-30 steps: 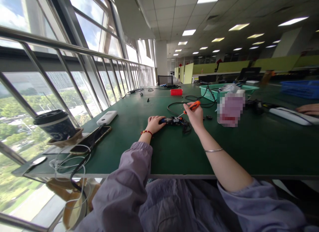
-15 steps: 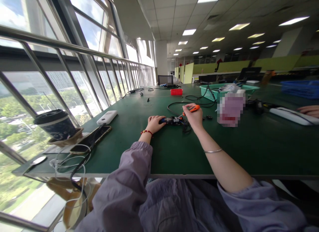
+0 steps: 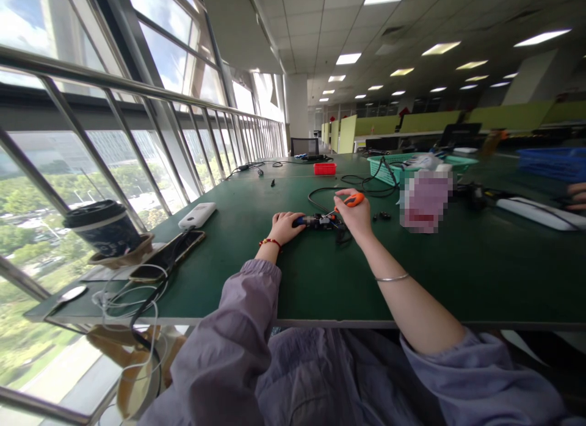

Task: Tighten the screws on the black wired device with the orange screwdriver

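Note:
On the green table, a dark blue and black corded device [image 3: 315, 221] lies on its side in front of me. My left hand [image 3: 285, 227] is closed around its left end, pressing it to the tabletop. Between the fingers of my right hand [image 3: 356, 215] is a screwdriver [image 3: 354, 199] with an orange handle. Its thin shaft slants down to the left, and the tip meets the device's right part, where small parts show. Exactly what the tip touches is too small to make out. Small black pieces [image 3: 383, 216] lie just right of my right hand.
A green basket [image 3: 382, 171] and a red box [image 3: 325, 169] stand farther back. To the left are a white power bank [image 3: 198, 215], a phone [image 3: 169, 255] and a lidded cup [image 3: 103, 229]. Another person's hand [image 3: 577, 196] shows at the right edge, near a white long object [image 3: 535, 213].
The orange handle has turned a little in my right fingers and shifted slightly left. My left hand and the device stay put. The other person's hand at the right edge has moved.

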